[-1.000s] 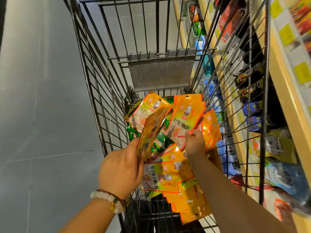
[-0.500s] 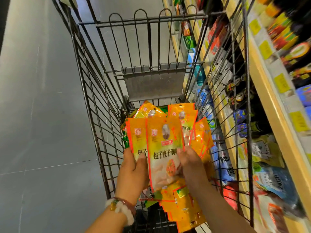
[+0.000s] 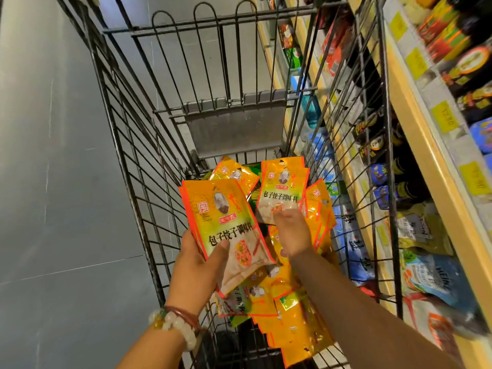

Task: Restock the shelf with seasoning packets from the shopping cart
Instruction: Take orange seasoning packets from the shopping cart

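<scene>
step: gathering orange dumpling-seasoning packets from wire shopping cart [image 3: 138,166] | left hand [image 3: 198,265]: thumb clamps small stack [image 3: 226,230] against fingers | right hand [image 3: 292,233]: apparently pinching next packet [image 3: 282,190], fingertips hidden | tip: square edges before lifting toward shelf [image 3: 426,145]

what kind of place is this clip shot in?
Most likely a grocery store aisle: a wire shopping cart full of seasoning packets, beside a shelf of bottled goods with yellow price tags.

Orange-yellow seasoning packets [image 3: 269,296] heaped in wire shopping cart [image 3: 138,166], beside stocked shelf [image 3: 415,134]
</scene>
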